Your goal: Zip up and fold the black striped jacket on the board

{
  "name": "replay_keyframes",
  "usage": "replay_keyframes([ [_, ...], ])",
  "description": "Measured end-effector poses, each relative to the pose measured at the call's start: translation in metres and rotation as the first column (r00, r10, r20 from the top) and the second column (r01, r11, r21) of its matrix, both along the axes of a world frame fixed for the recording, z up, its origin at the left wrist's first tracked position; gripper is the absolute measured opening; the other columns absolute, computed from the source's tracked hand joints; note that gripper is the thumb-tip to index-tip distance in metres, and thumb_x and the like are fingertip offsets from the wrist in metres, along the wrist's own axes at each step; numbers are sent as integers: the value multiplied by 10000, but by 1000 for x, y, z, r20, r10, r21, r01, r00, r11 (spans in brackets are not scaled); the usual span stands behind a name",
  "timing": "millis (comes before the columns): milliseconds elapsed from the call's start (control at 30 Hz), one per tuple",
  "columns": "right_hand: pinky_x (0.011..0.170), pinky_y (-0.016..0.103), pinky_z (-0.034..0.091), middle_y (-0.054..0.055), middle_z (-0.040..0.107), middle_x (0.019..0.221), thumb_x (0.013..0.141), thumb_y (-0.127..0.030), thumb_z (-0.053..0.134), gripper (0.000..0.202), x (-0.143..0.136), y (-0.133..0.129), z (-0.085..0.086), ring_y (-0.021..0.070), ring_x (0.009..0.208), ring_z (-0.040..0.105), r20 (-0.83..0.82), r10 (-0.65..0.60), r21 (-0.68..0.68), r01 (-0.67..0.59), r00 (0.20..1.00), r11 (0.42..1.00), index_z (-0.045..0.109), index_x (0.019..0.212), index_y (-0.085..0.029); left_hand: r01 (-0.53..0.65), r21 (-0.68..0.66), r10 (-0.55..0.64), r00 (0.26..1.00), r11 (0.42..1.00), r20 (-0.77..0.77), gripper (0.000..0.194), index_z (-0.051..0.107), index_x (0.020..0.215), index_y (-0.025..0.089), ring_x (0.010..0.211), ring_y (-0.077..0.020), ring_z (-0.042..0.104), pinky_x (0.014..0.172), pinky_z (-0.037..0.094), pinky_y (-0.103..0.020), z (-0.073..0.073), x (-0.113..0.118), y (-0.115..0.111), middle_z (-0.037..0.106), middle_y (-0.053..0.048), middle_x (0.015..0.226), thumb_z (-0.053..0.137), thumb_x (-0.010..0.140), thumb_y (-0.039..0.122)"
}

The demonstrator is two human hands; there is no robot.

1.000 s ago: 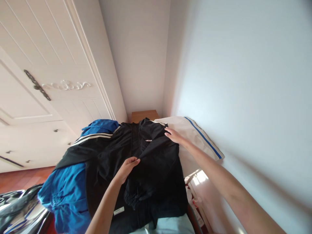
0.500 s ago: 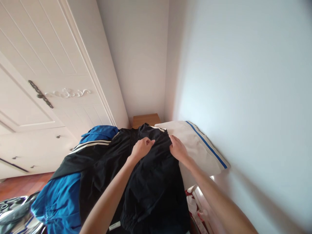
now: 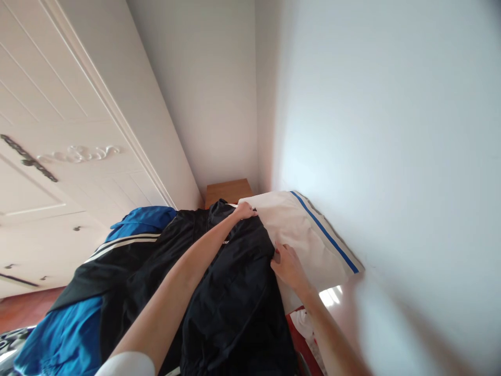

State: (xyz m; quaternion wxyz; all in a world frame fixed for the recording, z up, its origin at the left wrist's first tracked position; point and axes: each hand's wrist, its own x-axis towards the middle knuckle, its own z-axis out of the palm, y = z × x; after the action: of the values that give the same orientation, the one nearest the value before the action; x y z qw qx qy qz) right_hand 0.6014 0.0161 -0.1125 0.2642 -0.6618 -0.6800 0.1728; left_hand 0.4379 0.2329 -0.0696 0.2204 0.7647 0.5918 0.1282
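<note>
Clock positions run from the view's centre. One black jacket [image 3: 238,292] spreads at seven o'clock, one sleeve bearing white stripes. Two hands are at it: the left hand [image 3: 246,210], just below centre at six o'clock, pinches its far shoulder; the right hand [image 3: 290,266], at five, curls at its side edge, though I cannot tell whether it grips. Two patches of blue fabric [image 3: 70,331] show beyond its edges, between eight and nine. One white cloth [image 3: 317,245] with one blue stripe, at four, fills the room between jacket and wall [image 3: 391,130]. Open space lies above, toward twelve.
</note>
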Motion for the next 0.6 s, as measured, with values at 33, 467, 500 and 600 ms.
replay_keyframes([
  [33, 943, 371, 455, 145, 648, 1028, 819, -157, 557, 425, -1, -1, 2, 285, 1043, 585, 2, -1, -3, 1, 1000, 1000, 626, 1234, -95, 23, 14, -24, 999, 1000, 35, 309, 576, 547, 171, 655, -184, 576, 634, 425, -270, 0, -3, 2, 556, -25, 550, 691, 736, 386],
  [467, 780, 315, 469, 98, 740, 984, 919, -299, 448, 303, -13, 4, 8, 245, 886, 669, -369, -52, 16, 63, 928, 998, 708, 1034, -194, 119, 93, -147, 892, 989, 428, 284, 674, 666, 169, 851, -199, 594, 797, 449, -280, -1, -32, 19, 683, -58, 806, 659, 753, 440],
  [500, 736, 304, 453, 89, 737, 910, 918, -290, 427, 301, -13, 4, 9, 231, 818, 657, -358, -64, 31, 81, 931, 996, 711, 950, -195, 105, 81, -131, 881, 991, 455, 300, 661, 660, 165, 798, -184, 581, 769, 442, -274, -3, -33, 19, 664, -47, 762, 654, 756, 449],
  [600, 636, 290, 379, 64, 672, 709, 905, -265, 379, 330, -12, 9, 11, 196, 656, 566, -297, -117, 98, 152, 948, 983, 648, 726, -201, 52, 54, -73, 845, 997, 530, 323, 615, 647, 163, 697, -146, 528, 707, 418, -261, -10, -38, 17, 605, -19, 691, 633, 773, 460],
])
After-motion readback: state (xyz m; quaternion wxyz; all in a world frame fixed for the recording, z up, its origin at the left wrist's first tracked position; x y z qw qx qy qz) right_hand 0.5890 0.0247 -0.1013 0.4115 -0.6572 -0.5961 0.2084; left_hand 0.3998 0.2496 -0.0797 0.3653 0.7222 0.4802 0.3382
